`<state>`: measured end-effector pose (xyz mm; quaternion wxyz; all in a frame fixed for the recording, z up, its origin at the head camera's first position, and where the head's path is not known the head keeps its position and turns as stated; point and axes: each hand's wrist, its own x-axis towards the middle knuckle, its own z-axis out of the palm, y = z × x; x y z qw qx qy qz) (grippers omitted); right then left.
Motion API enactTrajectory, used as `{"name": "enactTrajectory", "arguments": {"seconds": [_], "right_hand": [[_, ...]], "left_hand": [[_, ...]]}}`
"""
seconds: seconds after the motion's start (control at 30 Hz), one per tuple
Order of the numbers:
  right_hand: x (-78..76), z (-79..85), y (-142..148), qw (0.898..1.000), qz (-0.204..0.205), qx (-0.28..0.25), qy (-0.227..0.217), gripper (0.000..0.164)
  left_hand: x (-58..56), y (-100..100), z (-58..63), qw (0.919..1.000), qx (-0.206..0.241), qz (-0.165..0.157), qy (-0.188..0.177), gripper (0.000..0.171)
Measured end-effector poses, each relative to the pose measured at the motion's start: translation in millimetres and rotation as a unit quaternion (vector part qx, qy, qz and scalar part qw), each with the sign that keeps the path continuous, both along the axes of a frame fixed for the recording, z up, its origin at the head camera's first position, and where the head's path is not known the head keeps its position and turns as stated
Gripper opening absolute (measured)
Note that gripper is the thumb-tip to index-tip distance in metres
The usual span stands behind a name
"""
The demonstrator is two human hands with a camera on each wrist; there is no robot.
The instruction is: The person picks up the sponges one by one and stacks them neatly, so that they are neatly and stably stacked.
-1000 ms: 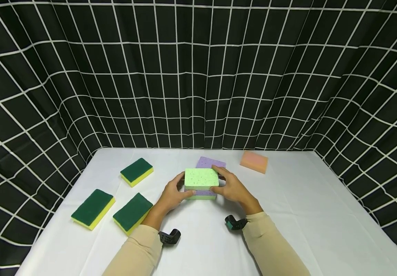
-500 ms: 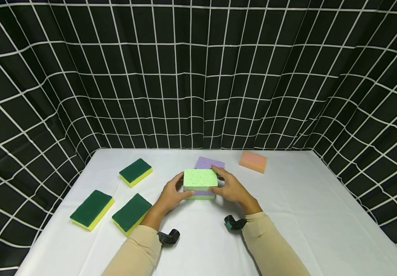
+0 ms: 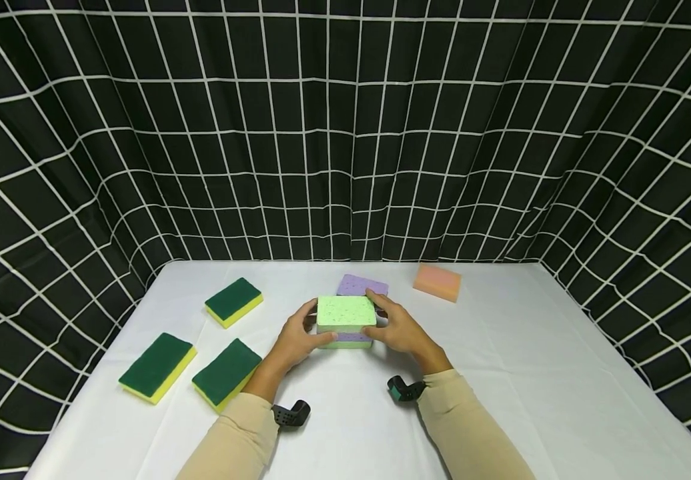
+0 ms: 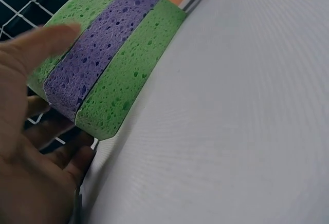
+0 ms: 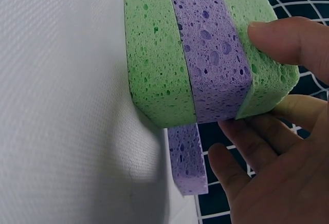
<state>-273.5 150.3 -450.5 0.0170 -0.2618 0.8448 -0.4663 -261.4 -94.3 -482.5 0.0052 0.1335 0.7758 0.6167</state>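
A stack of three sponges stands on the white table in front of me. A light green sponge (image 3: 346,311) lies on top, a purple sponge (image 4: 105,49) is in the middle, and another light green sponge (image 5: 157,59) sits at the bottom on the cloth. My left hand (image 3: 295,340) holds the left end of the top sponge, its thumb along the front side. At the right end my right hand (image 3: 404,330) grips the same sponge, thumb in front and fingers behind. The three layers line up closely in both wrist views.
Just behind the stack lies a separate purple sponge (image 3: 362,285). An orange sponge (image 3: 437,283) rests at the back right. Three green-and-yellow scouring sponges (image 3: 157,365) are spread on the left, one close to my left forearm. A black gridded curtain (image 3: 351,133) surrounds the table (image 3: 537,373).
Both hands stay on the top green sponge and the stack stands as before. Only the head view has shifted slightly, so everything appears a little further left and lower.
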Motion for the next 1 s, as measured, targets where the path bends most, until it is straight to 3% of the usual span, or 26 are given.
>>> {"name": "enactTrajectory", "arguments": {"seconds": [0.13, 0.4, 0.6, 0.7, 0.83, 1.0], "right_hand": [[-0.8, -1.2, -0.1, 1.000, -0.003, 0.004, -0.003, 0.080], [-0.9, -2.2, -0.5, 1.000, -0.009, -0.011, -0.009, 0.081], [-0.7, 2.2, -2.3, 1.000, -0.013, -0.005, -0.009, 0.082], [-1.4, 4.6, 1.6, 0.999, -0.011, -0.042, 0.005, 0.079], [7.3, 24.3, 6.6, 0.992, -0.025, -0.119, 0.024, 0.069], [10.7, 53.8, 5.3, 0.987, -0.077, -0.133, 0.037, 0.067]], "left_hand": [[-0.6, 1.0, 8.8, 0.9999, 0.010, 0.001, -0.007, 0.086], [-3.1, 5.3, 26.4, 0.9992, -0.013, 0.038, -0.005, 0.073], [-2.1, 6.7, 23.9, 0.9988, -0.002, 0.048, -0.011, 0.074], [-2.1, 7.1, 20.9, 0.9989, 0.002, 0.047, -0.008, 0.074], [-2.6, 8.6, 13.9, 0.9990, 0.005, 0.043, -0.011, 0.075], [-2.5, 7.6, 11.8, 0.9990, 0.009, 0.042, -0.013, 0.076]]}}
